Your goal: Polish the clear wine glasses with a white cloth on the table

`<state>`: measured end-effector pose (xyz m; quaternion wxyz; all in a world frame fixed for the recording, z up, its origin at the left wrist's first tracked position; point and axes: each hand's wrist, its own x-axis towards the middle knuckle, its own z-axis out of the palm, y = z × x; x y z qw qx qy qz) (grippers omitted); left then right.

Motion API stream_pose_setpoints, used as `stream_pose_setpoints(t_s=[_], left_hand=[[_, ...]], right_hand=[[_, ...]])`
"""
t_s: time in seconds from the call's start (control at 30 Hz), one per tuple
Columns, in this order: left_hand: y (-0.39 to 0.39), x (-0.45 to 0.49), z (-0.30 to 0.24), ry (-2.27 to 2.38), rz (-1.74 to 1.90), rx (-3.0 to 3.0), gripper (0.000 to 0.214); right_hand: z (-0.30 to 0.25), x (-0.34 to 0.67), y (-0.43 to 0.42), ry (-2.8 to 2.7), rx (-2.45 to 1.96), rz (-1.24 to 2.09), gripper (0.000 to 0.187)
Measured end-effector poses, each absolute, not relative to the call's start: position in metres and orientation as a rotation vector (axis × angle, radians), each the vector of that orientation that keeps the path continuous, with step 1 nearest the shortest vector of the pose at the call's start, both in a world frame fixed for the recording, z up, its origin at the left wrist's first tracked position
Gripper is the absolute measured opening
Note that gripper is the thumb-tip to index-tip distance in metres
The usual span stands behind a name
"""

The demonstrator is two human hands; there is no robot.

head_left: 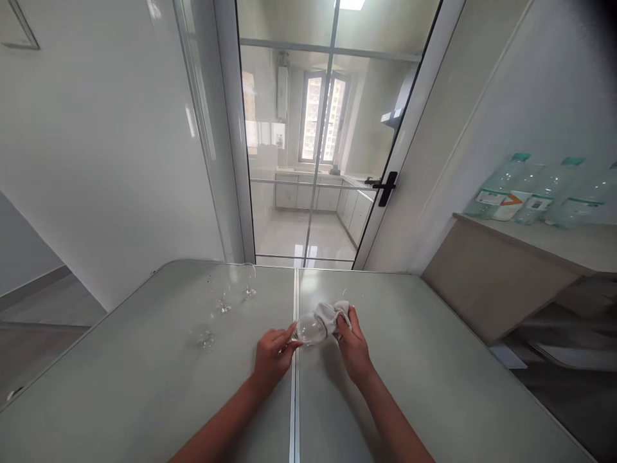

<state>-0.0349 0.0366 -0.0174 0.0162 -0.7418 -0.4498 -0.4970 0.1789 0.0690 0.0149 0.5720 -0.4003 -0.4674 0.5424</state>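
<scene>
A clear stemmed glass (pixel 311 329) lies tilted on its side above the table, its bowl toward the right. My left hand (pixel 274 355) is closed around the foot end of the glass. My right hand (pixel 354 347) grips a whitish cloth (pixel 328 317), which covers the rim end of the bowl. Whether part of the cloth is inside the bowl I cannot tell. Three more clear stemmed glasses stand to the left: one near (pixel 206 337), one farther back (pixel 223 302) and one by the far edge (pixel 249 289).
The grey-green table (pixel 144 386) has a metal seam (pixel 295 411) down its middle. Beyond its far edge is a glazed door (pixel 289 225) with a black handle (pixel 387 188). Several plastic bottles (pixel 535 199) stand on a shelf (pixel 525 241) at the right.
</scene>
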Motion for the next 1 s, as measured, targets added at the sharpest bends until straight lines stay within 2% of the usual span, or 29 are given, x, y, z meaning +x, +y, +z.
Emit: stream_pose_setpoints(t_s=[0.13, 0.27, 0.43, 0.53, 0.73, 0.9, 1.0], left_hand=[[0.036, -0.032, -0.016, -1.284, -1.430, -2.419, 0.031], [0.038, -0.032, -0.019, -1.311, -1.452, -2.433, 0.032], [0.040, -0.033, -0.023, -1.388, -1.481, -2.474, 0.033], [0.039, -0.034, -0.019, -1.415, -1.622, -2.667, 0.035], [0.039, -0.036, -0.005, -1.651, -2.025, -2.909, 0.040], [0.042, -0.040, -0.003, -1.777, -2.223, -2.812, 0.044], [0.042, -0.042, -0.006, -1.717, -2.276, -2.868, 0.050]], right_hand=[[0.021, 0.186, 0.067, -1.014, -0.973, 1.253, 0.056], [0.026, 0.181, 0.061, -1.242, -0.998, 1.064, 0.044], [0.025, 0.177, 0.058, -1.346, -1.049, 1.198, 0.057], [0.024, 0.184, 0.057, -1.381, -1.020, 1.280, 0.058], [0.022, 0.189, 0.057, -1.483, -0.903, 1.181, 0.045], [0.013, 0.184, 0.064, -0.989, -0.940, 1.091, 0.065], [0.016, 0.176, 0.063, -0.967, -0.890, 1.181, 0.059]])
